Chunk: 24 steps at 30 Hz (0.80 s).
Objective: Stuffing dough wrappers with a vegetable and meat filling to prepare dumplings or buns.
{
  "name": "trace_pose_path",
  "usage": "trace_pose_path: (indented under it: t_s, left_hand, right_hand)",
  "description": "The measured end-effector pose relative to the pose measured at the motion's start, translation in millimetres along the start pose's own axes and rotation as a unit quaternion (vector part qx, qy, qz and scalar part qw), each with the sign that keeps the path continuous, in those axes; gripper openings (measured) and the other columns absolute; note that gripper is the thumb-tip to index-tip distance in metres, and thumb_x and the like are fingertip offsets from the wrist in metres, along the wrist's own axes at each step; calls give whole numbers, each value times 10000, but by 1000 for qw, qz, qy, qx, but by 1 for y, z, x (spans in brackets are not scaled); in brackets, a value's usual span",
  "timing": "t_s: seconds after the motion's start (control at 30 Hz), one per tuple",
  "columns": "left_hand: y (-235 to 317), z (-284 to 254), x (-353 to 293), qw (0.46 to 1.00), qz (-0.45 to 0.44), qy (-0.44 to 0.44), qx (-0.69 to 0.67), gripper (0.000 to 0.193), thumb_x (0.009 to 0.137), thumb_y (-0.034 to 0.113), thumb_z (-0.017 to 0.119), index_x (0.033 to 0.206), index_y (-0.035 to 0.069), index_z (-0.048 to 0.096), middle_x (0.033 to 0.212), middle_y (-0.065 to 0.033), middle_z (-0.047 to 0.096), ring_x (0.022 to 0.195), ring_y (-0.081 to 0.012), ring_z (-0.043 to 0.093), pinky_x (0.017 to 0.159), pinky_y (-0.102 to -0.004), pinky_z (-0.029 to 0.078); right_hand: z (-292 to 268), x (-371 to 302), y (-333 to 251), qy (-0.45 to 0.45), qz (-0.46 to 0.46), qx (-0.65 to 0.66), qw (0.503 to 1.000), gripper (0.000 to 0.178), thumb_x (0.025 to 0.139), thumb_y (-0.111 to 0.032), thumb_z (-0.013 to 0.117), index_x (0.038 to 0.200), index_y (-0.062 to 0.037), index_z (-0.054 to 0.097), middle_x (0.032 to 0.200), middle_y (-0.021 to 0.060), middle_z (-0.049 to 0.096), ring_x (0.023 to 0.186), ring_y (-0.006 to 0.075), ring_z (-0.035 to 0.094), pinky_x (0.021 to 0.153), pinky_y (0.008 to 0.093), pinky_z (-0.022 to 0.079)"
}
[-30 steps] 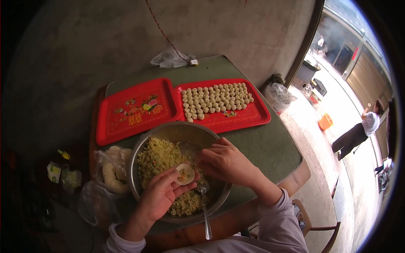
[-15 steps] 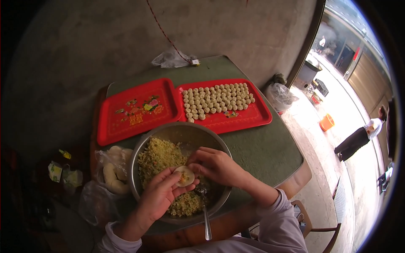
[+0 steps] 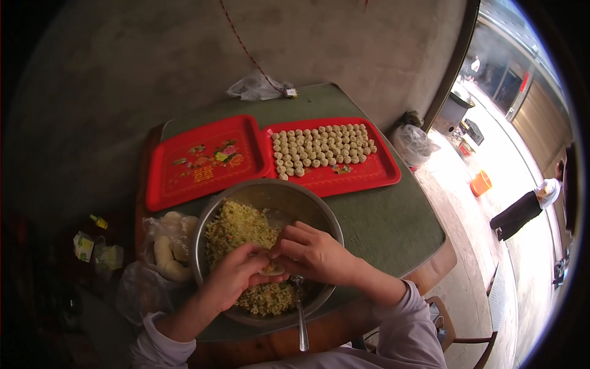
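Over a large metal bowl (image 3: 310,212), my left hand (image 3: 232,278) cradles a small round dough wrapper (image 3: 271,269) with a little filling in it. My right hand (image 3: 316,253) meets it from the other side, thumb and fingers pinching the wrapper's edge. The hands partly cover the wrapper. Yellowish crumbly filling (image 3: 241,229) with orange and green bits lies heaped in the bowl. A metal spoon (image 3: 303,329) leans in it, its handle sticking out over the near rim. Many small round dumplings (image 3: 319,147) stand in rows on the right red tray (image 3: 369,177).
A second red tray (image 3: 178,187), flower-patterned, overlaps the first at left. Pale dough rolls (image 3: 167,258) lie in a plastic bag beside the bowl. The green table (image 3: 393,227) stands against a grey wall. A person (image 3: 528,206) and an orange bucket (image 3: 480,183) are outside at right.
My right fingers have moved in over the wrapper and now pinch its edge, and the left fingers curl up around it. The view has shifted slightly.
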<state>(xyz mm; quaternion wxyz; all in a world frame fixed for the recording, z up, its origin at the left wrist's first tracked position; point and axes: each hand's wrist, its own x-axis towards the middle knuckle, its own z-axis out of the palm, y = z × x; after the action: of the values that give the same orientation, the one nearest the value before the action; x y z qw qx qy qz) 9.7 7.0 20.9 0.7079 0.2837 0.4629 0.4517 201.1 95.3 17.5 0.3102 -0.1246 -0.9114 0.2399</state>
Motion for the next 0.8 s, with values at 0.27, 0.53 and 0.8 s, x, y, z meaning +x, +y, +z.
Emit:
trace_pose_path:
  t_s: [0.27,0.53,0.8]
  left_hand:
    - [5,0,5,994,-39,-75,66,307,1036,151,406,1240,-78,416,1191,-140,524,1051,-266,631,936,-366,544]
    - [17,6,8,990,-66,-98,74,311,1040,163,385,1226,-74,462,1157,-136,568,1057,-244,626,943,-359,535]
    - [2,2,1,998,-37,-38,-33,270,1014,131,443,1199,-42,540,1168,-112,596,1037,-199,628,964,-345,503]
  right_hand:
    - [5,-2,-1,38,41,19,998,182,795,-95,722,934,-73,607,835,71,573,817,273,595,698,376,504]
    - [1,-2,-5,24,23,-11,999,182,790,-92,715,901,-69,573,836,74,555,811,279,575,709,374,488]
    - [7,-2,1,29,44,19,998,194,748,-45,682,864,-65,528,827,76,529,802,286,549,699,376,476]
